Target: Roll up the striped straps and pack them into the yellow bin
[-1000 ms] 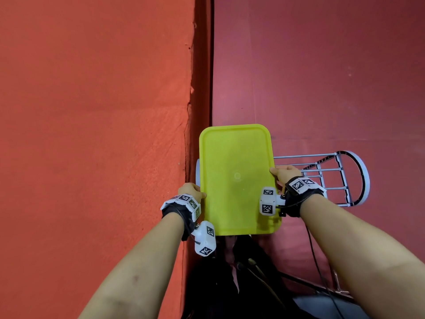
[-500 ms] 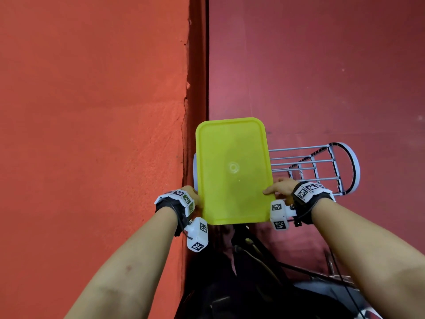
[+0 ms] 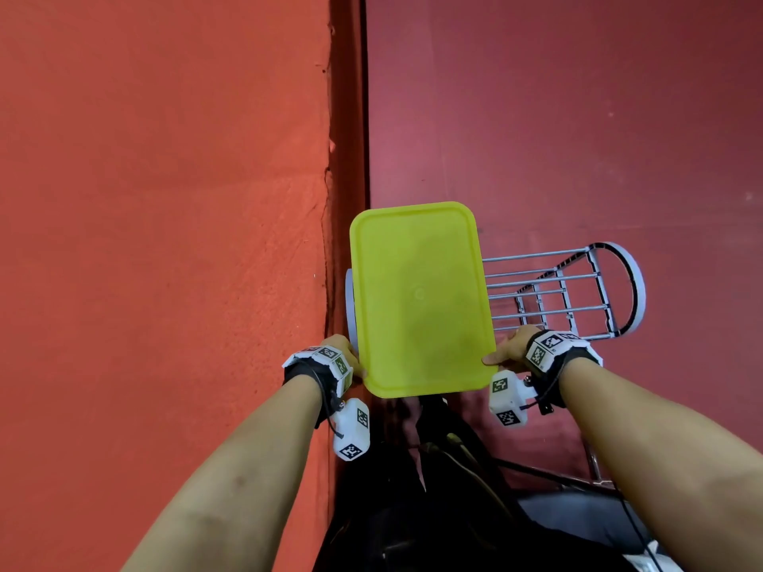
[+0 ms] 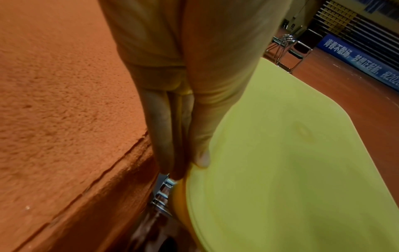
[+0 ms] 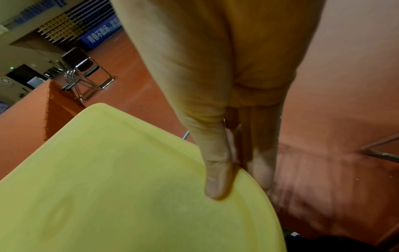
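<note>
A yellow lid (image 3: 417,299) lies flat over the yellow bin, whose wall shows under the rim in the left wrist view (image 4: 179,204). My left hand (image 3: 351,357) pinches the lid's near left corner, thumb on top and fingers beneath (image 4: 190,168). At the near right corner my right hand (image 3: 505,350) grips the same way, thumb pressed on the rim (image 5: 237,184). The lid (image 5: 108,170) hides the inside of the bin. No striped straps are in view.
A white wire cart (image 3: 578,291) lies on the dark red floor right of the bin. A raised orange-red mat (image 3: 165,241) runs along the left, with a dark gap beside it. Black gear (image 3: 413,489) sits just below the bin. Folding chairs (image 5: 86,73) stand far off.
My right hand slid back along the lid's right edge from its middle to the near corner. The left hand shifted slightly toward the near left corner. The lid moved a little away.
</note>
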